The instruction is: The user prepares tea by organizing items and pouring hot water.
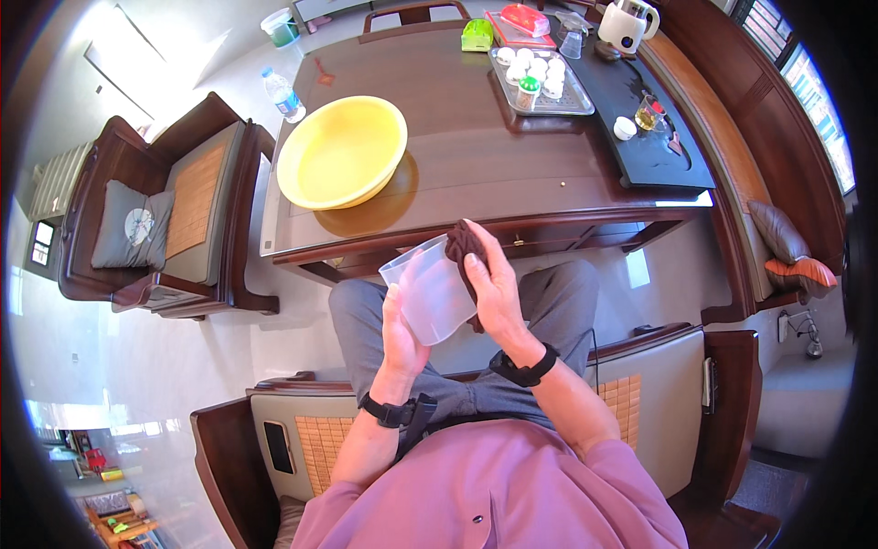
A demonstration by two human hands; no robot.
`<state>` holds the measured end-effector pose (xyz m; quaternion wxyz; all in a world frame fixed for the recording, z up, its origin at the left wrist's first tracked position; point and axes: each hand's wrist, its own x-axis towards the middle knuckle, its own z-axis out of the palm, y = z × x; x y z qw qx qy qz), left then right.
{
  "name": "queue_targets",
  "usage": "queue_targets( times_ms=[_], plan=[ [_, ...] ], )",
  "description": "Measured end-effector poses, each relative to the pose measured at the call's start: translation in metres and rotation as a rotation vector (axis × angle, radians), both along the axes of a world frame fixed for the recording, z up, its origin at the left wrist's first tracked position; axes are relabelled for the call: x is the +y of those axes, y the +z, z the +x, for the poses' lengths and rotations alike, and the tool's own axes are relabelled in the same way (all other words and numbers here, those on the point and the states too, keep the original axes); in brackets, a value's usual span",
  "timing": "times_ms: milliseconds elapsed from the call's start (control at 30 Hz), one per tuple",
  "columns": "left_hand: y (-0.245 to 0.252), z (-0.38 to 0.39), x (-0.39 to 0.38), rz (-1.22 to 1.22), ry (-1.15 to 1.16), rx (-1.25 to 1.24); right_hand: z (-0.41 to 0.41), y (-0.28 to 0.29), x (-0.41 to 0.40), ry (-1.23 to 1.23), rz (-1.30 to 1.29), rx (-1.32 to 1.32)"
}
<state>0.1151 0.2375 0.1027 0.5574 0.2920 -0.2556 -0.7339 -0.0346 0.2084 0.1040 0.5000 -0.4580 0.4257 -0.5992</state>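
Above my lap, my left hand (402,336) grips a translucent plastic container (432,291) by its side. The container is tilted, with its rim toward the upper left. My right hand (495,281) holds a bunched dark brown cloth (466,246) against the container's right end. Past my knees, a yellow plastic basin (343,151) rests on the near left part of the wooden table (446,158).
A metal tray (579,103) of white cups stands at the back right, beside a black tea tray (658,161) with a glass cup (648,113) and an electric kettle (624,26). A water bottle (282,96) stands near the basin. An armchair (158,213) is at the left.
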Motion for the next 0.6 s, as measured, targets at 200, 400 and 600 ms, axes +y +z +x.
queue_targets(
  times_ms=[200, 400, 600],
  plan=[
    [-0.026, 0.005, 0.004, -0.121, 0.076, -0.065, 0.015, -0.016, 0.009, -0.03, -0.096, 0.09],
    [-0.03, 0.005, -0.006, 0.023, 0.301, -0.08, 0.027, -0.015, 0.052, 0.03, -0.299, 0.47],
    [-0.047, 0.017, 0.001, 0.066, -0.078, 0.25, 0.026, 0.011, 0.044, 0.165, -0.554, 0.774]
  ],
)
